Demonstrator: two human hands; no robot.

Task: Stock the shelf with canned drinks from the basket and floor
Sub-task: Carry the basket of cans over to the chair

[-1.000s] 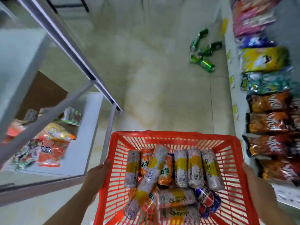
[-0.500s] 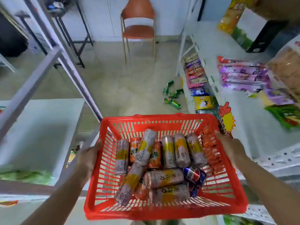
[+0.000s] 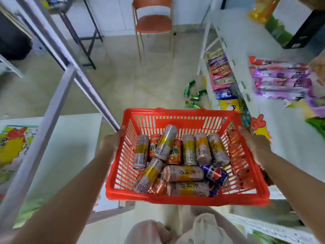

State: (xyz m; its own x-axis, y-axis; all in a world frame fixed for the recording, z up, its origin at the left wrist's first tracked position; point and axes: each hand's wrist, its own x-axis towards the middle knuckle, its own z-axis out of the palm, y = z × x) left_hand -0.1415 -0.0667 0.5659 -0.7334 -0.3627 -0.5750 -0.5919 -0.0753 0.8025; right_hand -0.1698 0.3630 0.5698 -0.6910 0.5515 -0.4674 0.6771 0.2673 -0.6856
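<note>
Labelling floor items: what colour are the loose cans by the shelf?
Green cans, lying on the floor; head view shows them best.

Both arms reach forward, left hand (image 3: 112,144) and right hand (image 3: 255,144) each closed in a grip.

Left hand (image 3: 112,144) fingers hidden behind red basket (image 3: 184,198) wall; right hand (image 3: 253,145) likewise. Lower cans (image 3: 182,173) between hands partly buried. Green cans (image 3: 192,97) beyond right hand too small to read. Snack packets (image 3: 281,80) right of it blurred.
</note>
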